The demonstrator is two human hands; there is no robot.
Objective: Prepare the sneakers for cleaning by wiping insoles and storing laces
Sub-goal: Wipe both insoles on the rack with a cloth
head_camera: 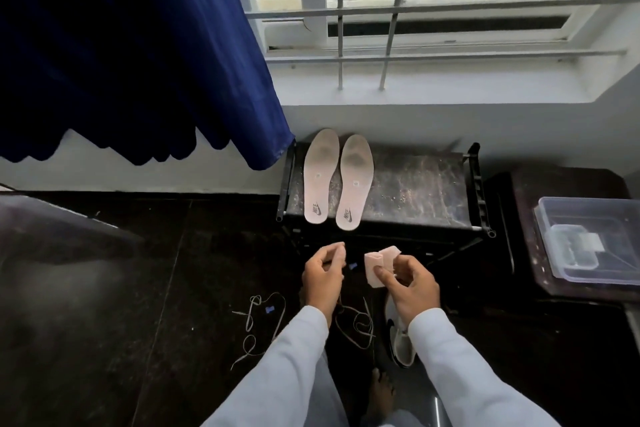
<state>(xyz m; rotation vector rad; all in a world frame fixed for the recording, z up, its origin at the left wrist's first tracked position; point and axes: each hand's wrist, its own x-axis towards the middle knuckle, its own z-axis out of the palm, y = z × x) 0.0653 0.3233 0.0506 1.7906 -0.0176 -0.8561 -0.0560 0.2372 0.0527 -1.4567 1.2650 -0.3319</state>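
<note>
Dark marbled bench top [415, 184] sitting at frame centre, carrying two insoles side by side at its left end: left insole [320, 177], right insole [355, 184], logo ends reaching near edge. Dark floor [156, 288] bearing loose lace [258, 322] at lower left of centre, second lace [356, 326] coiling at lower centre, sneaker [401, 343] lying just right of it. Dark stand [519, 218] at right edge carrying clear plastic box [588, 239]
</note>
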